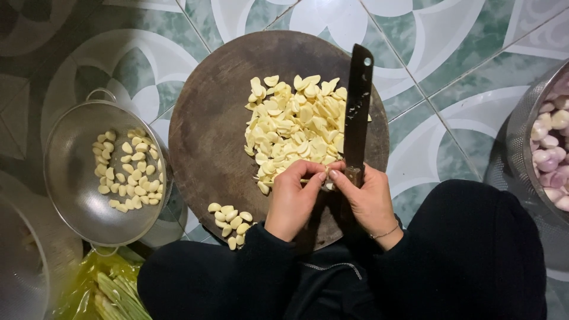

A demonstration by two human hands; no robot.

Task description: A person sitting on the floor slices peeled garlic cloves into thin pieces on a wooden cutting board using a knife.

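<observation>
Garlic clove [325, 176] pinched in left hand [294, 195], touching right hand [368, 198], which grips knife [357, 112]; blade runs straight away from body, over cutting board [207, 118].

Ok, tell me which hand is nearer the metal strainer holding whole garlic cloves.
Left. The left hand is on the cutting board's near edge, on the side toward the strainer. The right hand, gripping the knife, sits farther away on the other side.

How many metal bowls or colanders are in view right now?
3. A colander of garlic cloves sits left of the board, another bowl at the bottom-left corner, and a shallot bowl is cut off at right.
</observation>
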